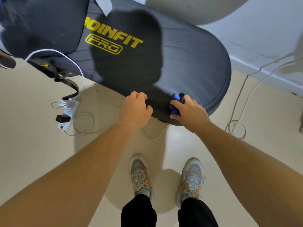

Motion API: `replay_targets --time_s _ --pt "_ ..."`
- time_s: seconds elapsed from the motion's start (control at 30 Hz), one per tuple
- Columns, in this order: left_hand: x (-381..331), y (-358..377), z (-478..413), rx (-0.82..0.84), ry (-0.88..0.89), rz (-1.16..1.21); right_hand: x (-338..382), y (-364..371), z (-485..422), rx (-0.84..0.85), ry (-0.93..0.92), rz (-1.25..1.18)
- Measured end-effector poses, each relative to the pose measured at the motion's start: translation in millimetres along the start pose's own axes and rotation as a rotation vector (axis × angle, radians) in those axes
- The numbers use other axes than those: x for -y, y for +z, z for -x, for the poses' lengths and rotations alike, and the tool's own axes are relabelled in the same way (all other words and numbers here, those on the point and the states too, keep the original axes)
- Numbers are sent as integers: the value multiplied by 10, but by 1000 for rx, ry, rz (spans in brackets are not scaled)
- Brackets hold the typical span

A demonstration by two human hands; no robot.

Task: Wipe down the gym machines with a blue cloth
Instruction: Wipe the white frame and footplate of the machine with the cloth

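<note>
A black padded gym bench seat (188,59) with yellow lettering fills the upper middle of the view. My left hand (136,108) grips the pad's near edge, fingers curled over the top and thumb on the side. Just to its right, my right hand (186,110) holds a bunched blue cloth (174,102) and presses it against the same near edge. Most of the cloth is hidden under my fingers; only blue folds stick out around them.
A second dark pad (41,27) sits at the upper left. A white power strip (68,113) with plugs and white cables (85,126) lies on the beige floor to the left. More cables (237,126) trail at right by the wall. My shoes (141,176) stand below.
</note>
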State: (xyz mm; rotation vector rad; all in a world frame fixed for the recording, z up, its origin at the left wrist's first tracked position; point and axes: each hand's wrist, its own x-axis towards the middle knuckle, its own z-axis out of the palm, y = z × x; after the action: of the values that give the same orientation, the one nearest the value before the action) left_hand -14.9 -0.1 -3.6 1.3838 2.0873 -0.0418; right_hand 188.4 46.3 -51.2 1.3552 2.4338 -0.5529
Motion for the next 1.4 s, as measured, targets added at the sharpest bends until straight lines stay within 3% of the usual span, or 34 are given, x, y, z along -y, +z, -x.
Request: replay_targets --time_s 0.1,0.2,0.37,0.67,0.77,1.0,1.23,1.4 --pt "-127 -327 239 69 -13 -44 -30 -429 291 164 70 -135" --pt "-356 -778 576 113 -43 -64 -84 -1016 666 113 168 -140" --pt "-1082 -1799 1380 111 -29 -53 -126 -2399 1484 122 361 -391" --pt "-2433 -3261 2867 61 343 -68 55 -4335 3408 -10 449 -517" --pt "-2769 -3491 3293 52 504 -120 146 -4567 4135 -53 531 -513" --pt "-3591 -3644 4187 211 831 -524 236 -4752 5688 -101 767 -569" --pt "-4462 -3196 5131 210 1085 -674 90 -4640 7223 -271 979 -620" --pt "-5029 -2590 5953 231 1202 -736 -93 -4160 8272 -290 1114 -653"
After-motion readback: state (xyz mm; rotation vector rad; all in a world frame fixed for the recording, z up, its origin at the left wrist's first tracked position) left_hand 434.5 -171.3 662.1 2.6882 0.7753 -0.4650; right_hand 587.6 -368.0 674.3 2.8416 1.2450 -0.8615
